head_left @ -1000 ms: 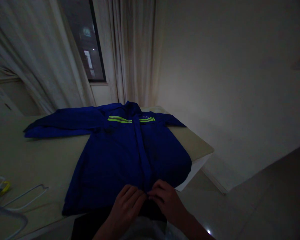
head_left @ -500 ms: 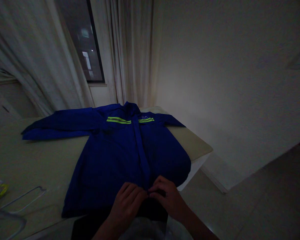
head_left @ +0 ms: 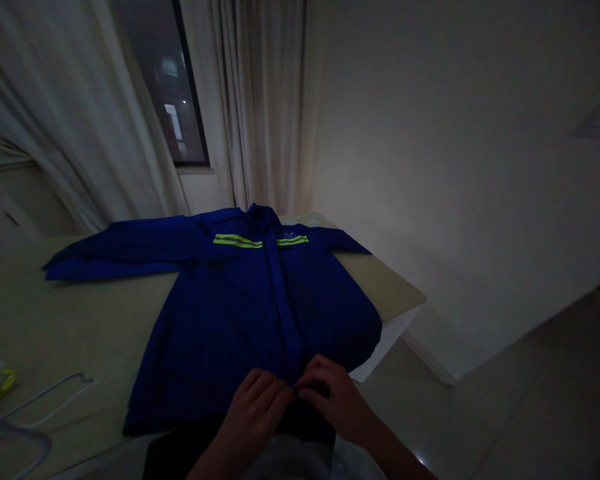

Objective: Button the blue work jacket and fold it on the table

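A dark blue work jacket [head_left: 240, 300] with neon yellow stripes across the chest lies spread front-up on a pale table [head_left: 55, 320], one sleeve stretched out to the left. My left hand [head_left: 255, 407] and my right hand [head_left: 333, 397] meet at the bottom hem, right on the front placket. Both have their fingers curled and pinched on the jacket's lower edge, fingertips touching each other. The room is dim, so what lies under the fingertips is not visible.
Wire hangers [head_left: 25, 407] and a yellow-tipped object [head_left: 3, 383] lie at the table's left front. Curtains [head_left: 260, 100] and a dark window [head_left: 173, 87] stand behind the table. The table's right corner [head_left: 410, 297] ends above a tiled floor [head_left: 505, 413].
Both hands stay pinched at the jacket's hem with only slight finger shifts. The view has drifted a little.
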Tool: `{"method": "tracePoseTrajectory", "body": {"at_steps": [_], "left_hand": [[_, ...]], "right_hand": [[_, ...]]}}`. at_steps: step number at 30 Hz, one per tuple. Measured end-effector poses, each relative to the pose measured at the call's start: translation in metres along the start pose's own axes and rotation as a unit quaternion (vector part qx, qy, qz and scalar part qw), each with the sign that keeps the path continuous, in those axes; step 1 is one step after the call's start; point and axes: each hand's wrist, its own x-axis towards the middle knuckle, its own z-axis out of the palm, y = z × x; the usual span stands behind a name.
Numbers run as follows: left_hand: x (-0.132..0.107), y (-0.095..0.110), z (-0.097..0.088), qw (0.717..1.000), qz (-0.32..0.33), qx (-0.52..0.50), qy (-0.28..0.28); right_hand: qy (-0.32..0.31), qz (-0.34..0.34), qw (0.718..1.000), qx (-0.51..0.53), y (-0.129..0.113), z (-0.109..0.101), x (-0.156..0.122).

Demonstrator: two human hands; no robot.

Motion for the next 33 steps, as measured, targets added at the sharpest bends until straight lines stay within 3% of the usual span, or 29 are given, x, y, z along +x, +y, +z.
{"method": "tracePoseTrajectory", "body": {"at_steps": [9, 20, 26, 33], "left_hand": [[-0.002, 0.0, 0.002, 1.0, 0.0, 0.003, -0.01], [-0.009, 0.0, 0.011, 0.997, -0.066, 0.042, 0.012], [-0.018, 0.001, 0.003, 0.997, -0.076, 0.021, 0.011], [-0.013, 0.0, 0.003, 0.998, -0.059, 0.024, -0.005]], "right_hand": [[0.004, -0.007, 1.0, -0.004, -0.001, 0.001, 0.0], [-0.003, -0.003, 1.0, -0.021, -0.006, 0.006, -0.003], [0.005, -0.021, 0.999, -0.028, -0.001, 0.008, -0.003], [0.018, -0.056, 0.997, -0.052, -0.001, 0.008, -0.004]]}}
